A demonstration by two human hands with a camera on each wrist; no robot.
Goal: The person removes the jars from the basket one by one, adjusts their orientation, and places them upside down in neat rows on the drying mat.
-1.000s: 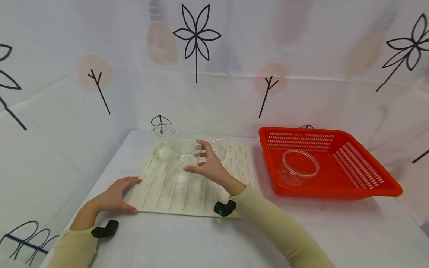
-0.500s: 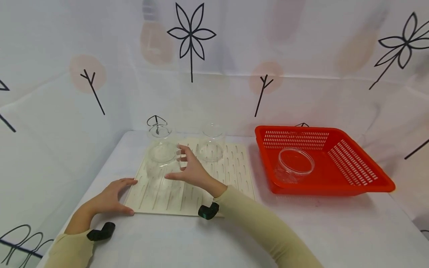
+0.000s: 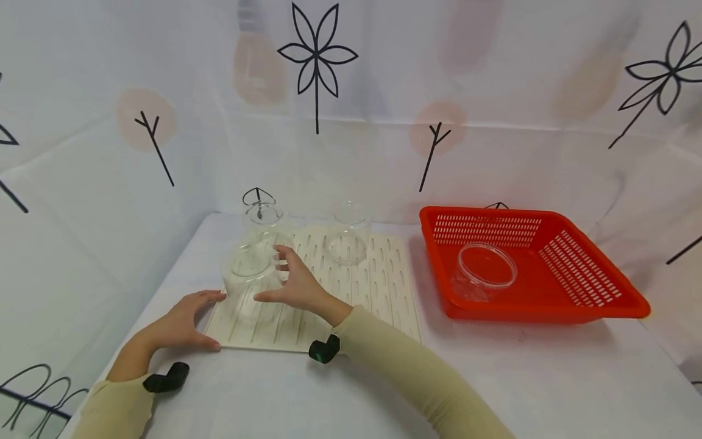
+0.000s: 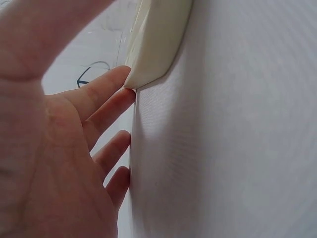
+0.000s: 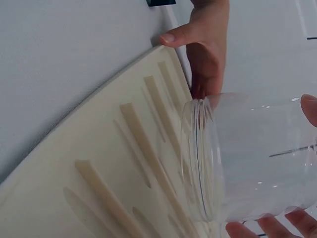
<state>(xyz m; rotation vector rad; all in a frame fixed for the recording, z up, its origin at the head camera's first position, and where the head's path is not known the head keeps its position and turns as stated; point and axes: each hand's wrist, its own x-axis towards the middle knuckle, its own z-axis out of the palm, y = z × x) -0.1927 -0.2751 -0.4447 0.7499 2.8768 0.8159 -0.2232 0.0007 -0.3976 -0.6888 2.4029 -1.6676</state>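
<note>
My right hand (image 3: 298, 283) holds a clear plastic jar (image 5: 257, 153), thumb on one side and fingers curled round the other. The jar is upside down, its threaded mouth facing the cream ridged mat (image 3: 378, 286), over the mat's left front part. Whether its rim touches the mat I cannot tell. My left hand (image 3: 178, 326) rests at the mat's left front corner, fingers fairly straight, two fingertips touching the edge in the left wrist view. Behind the held jar, two more clear jars stand on the mat, one back left (image 3: 263, 213) and one back right (image 3: 347, 247).
To the right of the mat sits a red plastic basket (image 3: 515, 313) with slotted sides. One clear jar (image 3: 485, 271) stands in its left part. White cloth (image 3: 263, 390) covers the table, and a printed sheet (image 3: 373, 164) hangs behind and at the left.
My right hand has carried the jar left, toward me and lower, from above the mat's middle to its left front part. The left hand has stayed at the mat's corner.
</note>
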